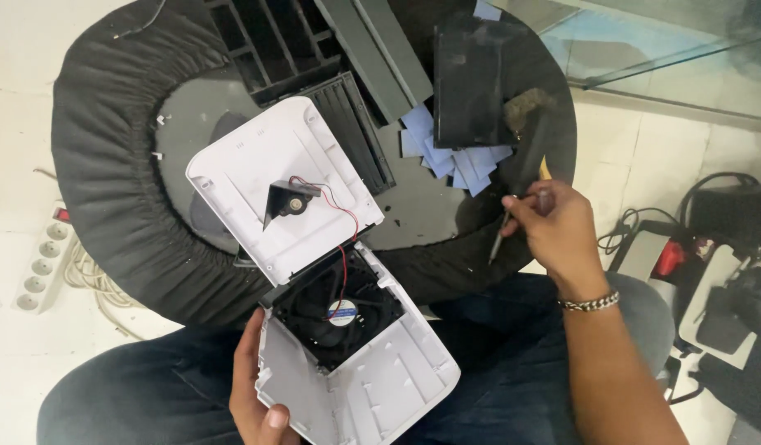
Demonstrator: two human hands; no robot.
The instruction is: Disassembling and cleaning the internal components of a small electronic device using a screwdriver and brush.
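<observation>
— Two white shell halves, hinged open like a book: where does the person hold them?

— The left hand [250,387] cups the lower white shell [372,379] from beneath at about 7 o'clock of the frame, thumb curled up over its near edge, fingers hidden under it. The upper white shell [273,185] tilts away toward 11 o'clock, over the round black table [108,165].

— What sits inside?

— A black fan [335,309] fills the lower half near the hinge. Red and black wires [343,227] run from it up to a small black motor [286,200] mounted in the upper half.

— And to the left of all that?

— At 9 o'clock a white power strip [42,255] lies on the floor, just off the table's padded rim, with bare floor around it.

— The other hand?

— The right hand [554,227], at 3 o'clock, is closed round a slim screwdriver [504,231], tip slanting down toward 7 o'clock. It hangs over the table's right edge, well apart from the shells, with open table top between them.

— What crowds the far edge?

— At 12 to 1 o'clock, black grille panels [290,41], a dark flat panel [467,82] and blue cards [446,152] fanned below it. A brush [529,136] lies just above the right hand.
</observation>
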